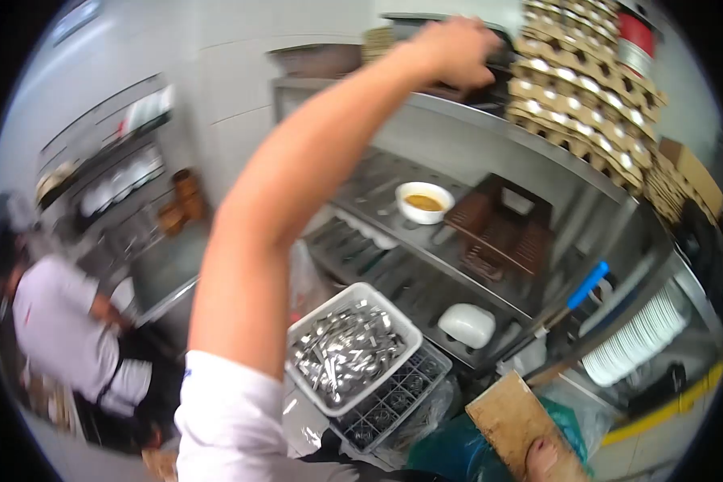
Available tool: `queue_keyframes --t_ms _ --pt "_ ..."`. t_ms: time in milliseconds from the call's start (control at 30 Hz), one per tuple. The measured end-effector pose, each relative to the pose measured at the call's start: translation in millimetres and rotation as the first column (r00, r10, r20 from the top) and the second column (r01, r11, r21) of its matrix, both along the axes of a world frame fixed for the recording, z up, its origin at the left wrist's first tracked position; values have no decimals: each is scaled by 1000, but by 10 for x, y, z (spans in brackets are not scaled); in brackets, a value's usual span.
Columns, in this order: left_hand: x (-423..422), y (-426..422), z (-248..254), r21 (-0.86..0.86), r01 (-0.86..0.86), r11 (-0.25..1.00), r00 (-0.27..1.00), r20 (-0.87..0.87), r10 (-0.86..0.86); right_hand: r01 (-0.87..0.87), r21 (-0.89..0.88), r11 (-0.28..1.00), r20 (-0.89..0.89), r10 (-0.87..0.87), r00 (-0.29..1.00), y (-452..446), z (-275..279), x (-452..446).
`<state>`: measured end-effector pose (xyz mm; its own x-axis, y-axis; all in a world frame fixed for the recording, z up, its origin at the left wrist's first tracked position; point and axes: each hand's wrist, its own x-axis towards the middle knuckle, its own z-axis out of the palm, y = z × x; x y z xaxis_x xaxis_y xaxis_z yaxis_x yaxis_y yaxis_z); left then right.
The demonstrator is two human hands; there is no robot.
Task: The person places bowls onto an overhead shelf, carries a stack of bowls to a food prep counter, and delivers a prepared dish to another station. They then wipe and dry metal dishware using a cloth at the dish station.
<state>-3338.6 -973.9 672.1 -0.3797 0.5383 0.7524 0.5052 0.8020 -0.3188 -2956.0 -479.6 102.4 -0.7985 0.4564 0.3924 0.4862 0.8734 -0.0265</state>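
My left hand (458, 52) is raised to the top shelf, in front of dark containers (494, 92). Its thumb stands apart from the fingers, and I see nothing held in it; the fingertips are blurred. Low at the right, my right hand (542, 458) grips a worn wooden board (516, 414), with the thumb lying on its face. Beneath my left arm, a white tub (414, 336) full of metal cutlery (345, 345) rests on a dark divided rack (410, 394).
Metal shelves hold a white bowl of yellowish food (426, 202), a brown plastic basket (502, 221), an overturned white bowl (467, 324) and stacked plates (639, 337). Egg trays (578, 100) pile up at top right. A blue-handled tool (586, 285) leans nearby. Another person (72, 329) works at the left.
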Motion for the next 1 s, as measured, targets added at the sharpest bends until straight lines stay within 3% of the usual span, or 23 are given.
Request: queue_keyframes --t_ms 67,133,200,233,400,533,600,733,867,1000 --pt "47 17 313 27 52 998 998 -20 -52 236 -145 961 111 -221 969 -268 212 -56" --pt "-286 47 462 130 154 979 984 -111 -140 303 -146 942 144 -283 948 -399 252 -102" --pt "-628 111 696 229 243 943 958 -208 -197 348 -168 923 67 -341 938 -479 245 -160" --pt "-748 137 748 252 201 947 971 -180 -159 365 -180 914 29 -366 930 -499 235 -182" --pt "-1466 300 796 230 -103 968 990 -73 122 352 -213 912 -32 -366 930 -390 148 -204" --pt "-1487 325 598 167 -252 953 967 80 241 343 -219 913 -83 -368 926 -369 138 -193" --pt "-1469 341 497 159 -278 947 960 5 281 372 -162 914 -93 -390 916 -297 30 -186" --pt "-1465 160 461 206 -120 971 977 -151 152 368 -119 922 -122 -382 916 -307 19 -173" --pt "-1169 -26 678 311 -105 945 981 -122 150 375 -195 906 -59 -392 918 -290 33 -149" --pt "-741 -454 1023 238 -101 966 943 -286 169 327 -176 928 -92 -347 934 -264 73 -157"
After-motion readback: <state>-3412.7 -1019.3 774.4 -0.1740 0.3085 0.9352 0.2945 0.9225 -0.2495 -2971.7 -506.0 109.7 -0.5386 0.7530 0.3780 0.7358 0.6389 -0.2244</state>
